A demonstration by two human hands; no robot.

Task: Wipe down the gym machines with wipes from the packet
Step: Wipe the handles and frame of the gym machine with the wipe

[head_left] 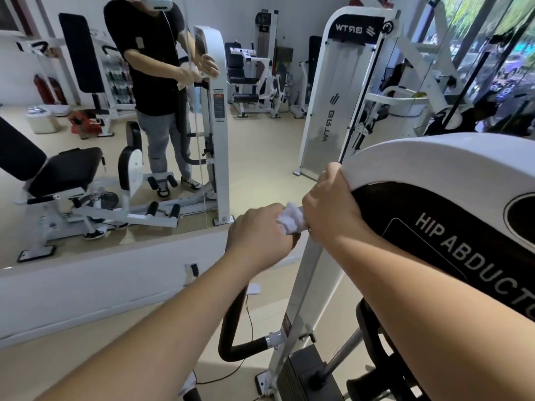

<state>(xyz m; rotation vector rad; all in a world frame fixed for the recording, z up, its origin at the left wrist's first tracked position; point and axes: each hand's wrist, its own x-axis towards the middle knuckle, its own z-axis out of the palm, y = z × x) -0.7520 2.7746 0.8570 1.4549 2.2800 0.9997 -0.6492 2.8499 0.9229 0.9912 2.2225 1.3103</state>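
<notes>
As right hand grips cover, wipe in left grip

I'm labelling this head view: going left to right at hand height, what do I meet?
Left hand → crumpled wipe that it holds → right hand, gripping the edge of the white cover → HIP ABDUCTOR lettering.

A wide mirror covers the far wall above a low white wall, where a socket holds a black plug. A thin cable trails over the beige floor. At upper right a window shows daylight and green trees
</notes>
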